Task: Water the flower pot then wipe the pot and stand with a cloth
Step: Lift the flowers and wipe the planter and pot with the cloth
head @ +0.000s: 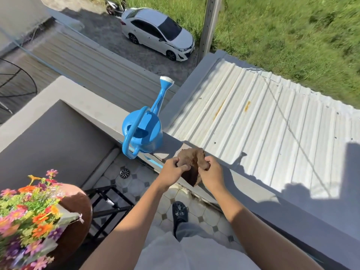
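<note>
Both hands (191, 172) pinching brown cloth (191, 161) above ledge (253, 184)

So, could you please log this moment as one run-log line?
hands: left hand and right hand grip cloth | watering can: upright on ledge | pot: lower left, untouched

cloth (191, 162): we see soft, rough brown fabric, crumpled
watering can (143, 131): smooth, glossy blue plastic
pot (78, 203): matt brown clay, as we read it
stand (109, 203): black metal bars
ledge (93, 112): matt grey plaster
roof (253, 117): ribbed white sheet metal with rust spots
</note>
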`<state>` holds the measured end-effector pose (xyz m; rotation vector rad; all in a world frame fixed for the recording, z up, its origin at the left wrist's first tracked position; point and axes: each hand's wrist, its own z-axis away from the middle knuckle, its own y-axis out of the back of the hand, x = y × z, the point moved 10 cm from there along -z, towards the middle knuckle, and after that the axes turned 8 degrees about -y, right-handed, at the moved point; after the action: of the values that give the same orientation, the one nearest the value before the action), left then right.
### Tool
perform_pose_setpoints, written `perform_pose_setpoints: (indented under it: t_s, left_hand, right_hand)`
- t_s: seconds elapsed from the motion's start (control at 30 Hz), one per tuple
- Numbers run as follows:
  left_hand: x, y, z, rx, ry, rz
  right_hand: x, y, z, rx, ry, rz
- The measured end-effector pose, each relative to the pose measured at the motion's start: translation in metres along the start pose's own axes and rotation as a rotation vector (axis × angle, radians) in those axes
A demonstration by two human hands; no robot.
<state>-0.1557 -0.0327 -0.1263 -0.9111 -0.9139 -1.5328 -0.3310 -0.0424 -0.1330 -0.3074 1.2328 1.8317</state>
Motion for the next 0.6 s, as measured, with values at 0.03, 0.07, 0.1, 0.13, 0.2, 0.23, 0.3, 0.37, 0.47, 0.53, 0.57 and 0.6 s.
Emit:
perform_pose_setpoints:
  t_s: [0.03, 0.07, 0.1, 0.13, 0.2, 0.23, 0.3, 0.37, 0.47, 0.53, 0.57, 0.6]
  left_hand:
    - [0.003, 0.001, 0.006, -0.017, -0.007, 0.130]
    - [0.007, 0.005, 0.013, -0.011, -0.011, 0.239]
    - [0.011, 0.014, 0.020, 0.019, -0.017, 0.321]
    - [0.016, 0.025, 0.028, 0.061, -0.028, 0.381]
    - [0.022, 0.047, 0.043, 0.134, -0.044, 0.495]
    - [0.024, 0.058, 0.051, 0.158, -0.047, 0.538]
    - [0.020, 0.083, 0.067, 0.221, -0.044, 0.540]
    - [0.015, 0.103, 0.083, 0.264, -0.038, 0.510]
    - [0.002, 0.141, 0.125, 0.400, -0.040, 0.525]
    - [-0.011, 0.164, 0.159, 0.512, -0.034, 0.539]
    - [-0.017, 0.173, 0.176, 0.559, -0.037, 0.534]
    - [-0.024, 0.182, 0.192, 0.606, -0.036, 0.500]
  right_hand:
    - [-0.006, -0.002, 0.004, -0.030, 0.014, -0.079]
    - [-0.012, -0.005, 0.008, -0.065, 0.018, -0.194]
    - [-0.013, -0.009, 0.011, -0.112, -0.015, -0.328]
    - [-0.015, -0.017, 0.017, -0.179, -0.081, -0.461]
    - [-0.013, -0.046, 0.032, -0.355, -0.296, -0.627]
    - [-0.014, -0.062, 0.042, -0.460, -0.401, -0.662]
    - [-0.027, -0.095, 0.066, -0.699, -0.487, -0.636]
    - [-0.045, -0.122, 0.090, -0.911, -0.489, -0.645]
    - [-0.087, -0.159, 0.134, -1.140, -0.419, -0.756]
    - [-0.110, -0.179, 0.156, -1.189, -0.359, -0.804]
    - [-0.118, -0.188, 0.167, -1.205, -0.334, -0.820]
    - [-0.125, -0.197, 0.178, -1.221, -0.314, -0.829]
